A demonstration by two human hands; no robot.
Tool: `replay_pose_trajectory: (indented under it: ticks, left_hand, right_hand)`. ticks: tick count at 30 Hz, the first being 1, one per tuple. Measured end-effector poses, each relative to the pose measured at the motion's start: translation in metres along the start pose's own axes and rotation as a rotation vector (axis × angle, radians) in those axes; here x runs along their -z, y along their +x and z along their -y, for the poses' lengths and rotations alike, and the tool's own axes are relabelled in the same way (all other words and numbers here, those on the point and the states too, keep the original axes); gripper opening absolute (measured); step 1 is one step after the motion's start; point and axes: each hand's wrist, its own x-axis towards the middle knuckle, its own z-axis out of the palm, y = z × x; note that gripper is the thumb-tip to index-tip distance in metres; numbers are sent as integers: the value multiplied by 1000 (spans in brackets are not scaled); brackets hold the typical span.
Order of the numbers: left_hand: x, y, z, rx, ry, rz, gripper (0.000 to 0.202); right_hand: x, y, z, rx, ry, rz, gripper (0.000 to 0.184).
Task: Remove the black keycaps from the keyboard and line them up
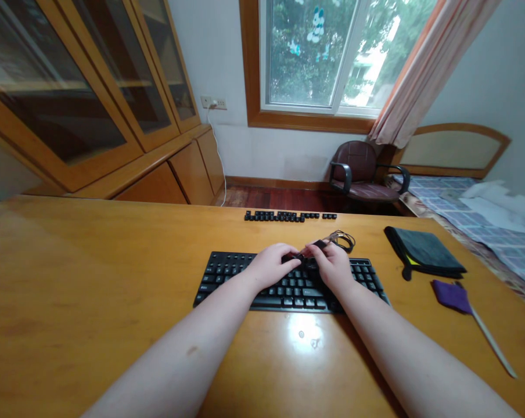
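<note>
A black keyboard [284, 302] lies on the wooden table with both my hands over its upper part. My left hand [273, 264] reaches over the top rows, its thumb and fingers closed on something dark and too small to name. Close beside it, my right hand [334, 264] is bent over the keys with its fingers closed round a small dark object [319, 244], whose kind I cannot tell. Behind the right hand sits a coiled black cable [344, 239]. Loose black keycaps [273, 216] stand in rows along the table's far edge.
To the right lie a folded dark cloth [428, 249] and a purple cloth piece [452, 296] with a long pale strip-like handle [493, 342]. Beyond the table [92, 278] are a maroon armchair [360, 168], a bed [484, 203] and a glass-door cabinet [114, 145].
</note>
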Motion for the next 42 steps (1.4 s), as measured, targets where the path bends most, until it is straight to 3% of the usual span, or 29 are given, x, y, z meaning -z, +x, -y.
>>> replay_pose_trajectory:
  ticks: [11,16,28,37,42]
  left_hand:
    - [-1,-1,1,-75,14,-35,21]
    - [-2,0,5,-106,6,-32,23]
    - [-1,0,3,-88,-26,-20,22]
    - [-1,0,2,-30,-48,-70,19]
    - [2,1,4,-46,-125,-34,21]
  right_hand:
    - [4,3,-1,155,38,143,23]
    - [4,4,-2,158,62,185,22]
    - [-2,2,-3,91,31,144,21]
    - [1,3,0,194,99,229,18]
    - [1,3,-1,86,192,196,23]
